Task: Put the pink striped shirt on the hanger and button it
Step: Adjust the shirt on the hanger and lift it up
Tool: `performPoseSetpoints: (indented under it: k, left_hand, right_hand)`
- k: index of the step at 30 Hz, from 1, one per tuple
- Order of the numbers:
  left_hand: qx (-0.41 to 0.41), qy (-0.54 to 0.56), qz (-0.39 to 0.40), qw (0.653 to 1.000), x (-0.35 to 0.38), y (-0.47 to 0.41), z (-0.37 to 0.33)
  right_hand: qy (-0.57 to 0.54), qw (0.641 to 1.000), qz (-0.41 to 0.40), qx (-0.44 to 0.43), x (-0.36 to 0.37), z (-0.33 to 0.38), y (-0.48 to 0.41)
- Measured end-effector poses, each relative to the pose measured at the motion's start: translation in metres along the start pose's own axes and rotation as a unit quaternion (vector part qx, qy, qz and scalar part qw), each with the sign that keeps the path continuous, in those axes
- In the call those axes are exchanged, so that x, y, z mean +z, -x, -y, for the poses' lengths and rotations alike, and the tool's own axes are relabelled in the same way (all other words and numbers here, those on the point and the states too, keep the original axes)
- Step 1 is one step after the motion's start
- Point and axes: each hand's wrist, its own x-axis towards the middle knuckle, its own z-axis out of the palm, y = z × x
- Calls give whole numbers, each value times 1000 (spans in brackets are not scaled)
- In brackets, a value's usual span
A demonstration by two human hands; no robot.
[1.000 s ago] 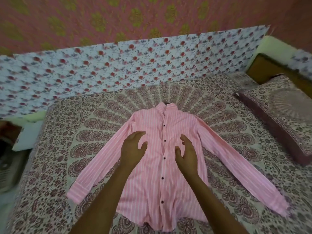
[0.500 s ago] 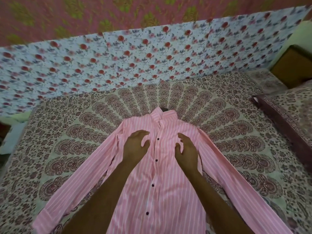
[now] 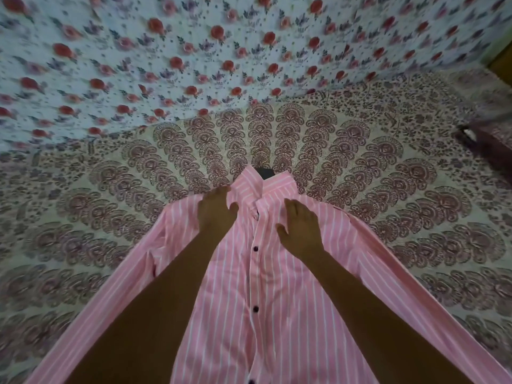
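Head view: the shirt (image 3: 257, 286) lies face up on the bed (image 3: 388, 167), buttoned. Left hand (image 3: 216, 214) and right hand (image 3: 300, 231) rest flat on the chest, fingers spread, gripping nothing. The hanger (image 3: 264, 171) peeks out just beyond the fingers; pressing upward could bunch the collar or shove it crooked.

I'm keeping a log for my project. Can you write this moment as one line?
shirt: flat on bed, buttoned | hanger: at collar | left hand: flat on shirt | right hand: flat on shirt

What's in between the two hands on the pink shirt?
In the head view, the shirt's buttoned front strip with its dark buttons runs between the left hand and the right hand.
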Motion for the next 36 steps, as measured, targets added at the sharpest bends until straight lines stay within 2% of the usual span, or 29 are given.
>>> performPoseSetpoints:
  k: [6, 12, 14, 19, 22, 25, 28, 30, 36]
  left_hand:
    - [-10, -100, 25, 995, 41, -52, 20]
    - [5, -175, 59, 983, 41, -63, 28]
    - [31, -187, 26, 981, 39, -54, 28]
    - [82, -93, -103, 987, 31, -16, 30]
    - [89, -54, -107, 989, 23, 10, 30]
    - [100, -19, -90, 991, 16, 38, 28]
    - [76, -14, -82, 994, 12, 63, 24]
    - [46, -12, -77, 996, 10, 79, 21]
    - [23, 99, -52, 993, 3, 105, 24]
  right_hand:
    - [68, 992, 2, 103, 29, -16, -52]
    - [80, 990, -8, 120, 33, -15, -59]
    - [55, 989, -13, 139, 29, -13, -55]
    - [-166, 973, -92, 128, 9, -10, -28]
    - [-252, 956, -94, 117, -4, -8, -5]
    - [-293, 946, -55, 124, -11, 0, 28]
    - [-302, 940, -27, 155, -12, 10, 51]
    - [-281, 944, -29, 169, -11, 16, 60]
    - [-284, 941, -59, 174, -10, 28, 79]
